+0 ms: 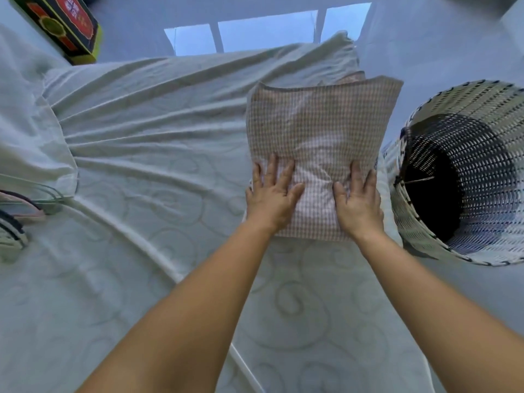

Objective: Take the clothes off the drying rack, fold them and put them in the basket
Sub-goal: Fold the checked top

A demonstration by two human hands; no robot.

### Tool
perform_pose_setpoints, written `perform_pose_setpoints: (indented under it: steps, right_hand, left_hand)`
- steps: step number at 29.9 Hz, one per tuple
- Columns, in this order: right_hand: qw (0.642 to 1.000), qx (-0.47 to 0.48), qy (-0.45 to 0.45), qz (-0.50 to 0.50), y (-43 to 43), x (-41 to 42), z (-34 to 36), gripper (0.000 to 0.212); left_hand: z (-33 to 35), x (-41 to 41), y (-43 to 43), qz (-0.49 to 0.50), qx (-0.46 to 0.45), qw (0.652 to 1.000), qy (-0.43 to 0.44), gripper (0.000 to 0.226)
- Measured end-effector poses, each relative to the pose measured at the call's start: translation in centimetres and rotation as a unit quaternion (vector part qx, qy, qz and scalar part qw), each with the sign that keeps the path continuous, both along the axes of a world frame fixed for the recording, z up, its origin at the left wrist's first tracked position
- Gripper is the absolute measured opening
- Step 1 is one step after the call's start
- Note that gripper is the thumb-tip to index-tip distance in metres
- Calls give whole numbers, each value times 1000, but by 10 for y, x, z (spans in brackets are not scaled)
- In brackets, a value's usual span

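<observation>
A home bedroom: a bed (147,171) under a pale swirl-patterned sheet, a woven laundry basket (482,109) beside it on glossy floor

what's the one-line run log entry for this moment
phase: pressing fold flat | left grip: flat on checked cloth | right grip: flat on it too | support: bed sheet | basket: at right

Brightness: soft, even daylight, with a cool bluish cast all over.
Source: window-shaped bright patch (266,32) glaring on the glossy floor (425,38) up top.
Shadows: faint, just in the bedsheet (141,123) folds; the basket (482,103) goes black deep inside.
Sharpness: slightly soft everywhere, and the box (65,26) is smeared.
Distortion: wide-angle stretch, edges bowing.
</observation>
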State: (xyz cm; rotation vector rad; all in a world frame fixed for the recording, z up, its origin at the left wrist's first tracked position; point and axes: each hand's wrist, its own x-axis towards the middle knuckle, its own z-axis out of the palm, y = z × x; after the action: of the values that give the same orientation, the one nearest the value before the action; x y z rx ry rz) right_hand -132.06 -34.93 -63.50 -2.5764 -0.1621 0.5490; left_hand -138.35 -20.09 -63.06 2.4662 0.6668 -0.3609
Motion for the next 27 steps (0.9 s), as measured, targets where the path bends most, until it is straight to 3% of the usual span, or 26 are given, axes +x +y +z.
perform_pose_setpoints:
  steps: [4,8,11,16,21,25,27]
  right_hand:
    - [1000,-8,5,11,-2,0,-4,59]
    - [1000,12,4,26,-12,-1,2,66]
    - [997,11,-71,41,-16,-26,12,83]
    - [982,42,-151,103,3,-125,15,79]
    - [980,98,-9,173,56,-255,-17,85]
    - [980,73,52,179,128,-353,-38,51]
    - [978,69,78,179,176,-397,-41,48]
  left_hand:
    - [-4,-1,1,-10,-3,1000,-5,59]
    - [6,-28,8,16,-58,995,-79,59]
    - [14,-80,21,86,-133,979,-130,66]
    - [6,-209,60,190,-159,968,-40,61]
    - [-5,-353,122,272,-150,950,42,54]
    - [-3,-452,204,336,-131,932,48,49]
    - [2,-497,255,363,-107,925,32,45]
